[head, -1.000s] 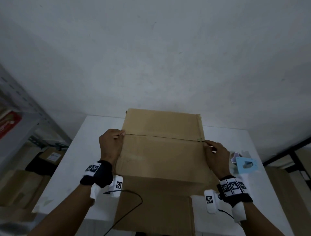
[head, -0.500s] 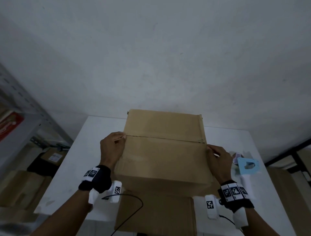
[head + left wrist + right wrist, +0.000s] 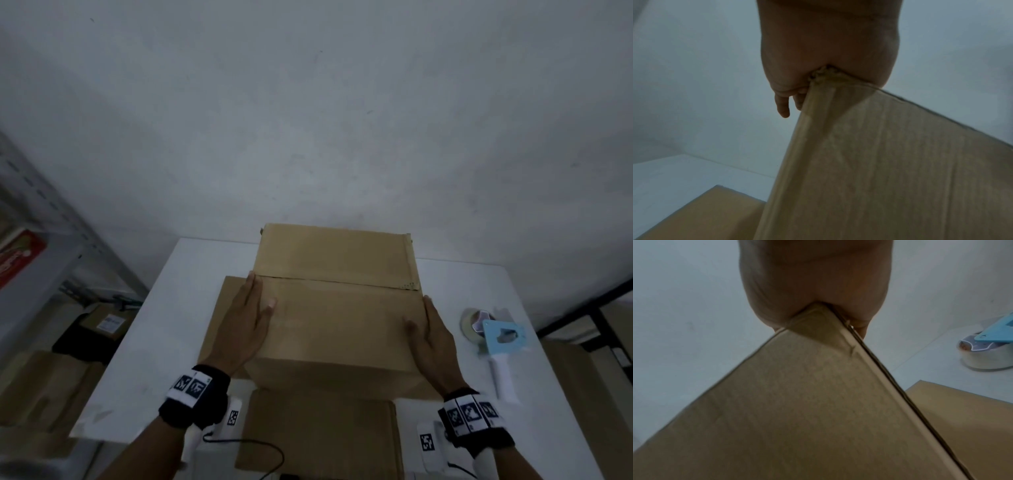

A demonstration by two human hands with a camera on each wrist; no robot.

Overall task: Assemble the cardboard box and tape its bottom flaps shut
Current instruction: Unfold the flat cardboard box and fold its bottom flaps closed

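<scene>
Both flat hands, left hand (image 3: 247, 325) and right hand (image 3: 432, 337), fingers straight, press the cardboard box (image 3: 337, 322) flaps shut on the table (image 3: 479, 291); reaching for the tape dispenser (image 3: 493, 337) may let them spring open.

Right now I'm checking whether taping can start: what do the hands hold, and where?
The cardboard box, by its two top side edges: left hand and right hand flat against opposite ends, thumbs on top.

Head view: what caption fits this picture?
Two hands, left and right, press a box's flaps flat beside a tape gun.
</scene>
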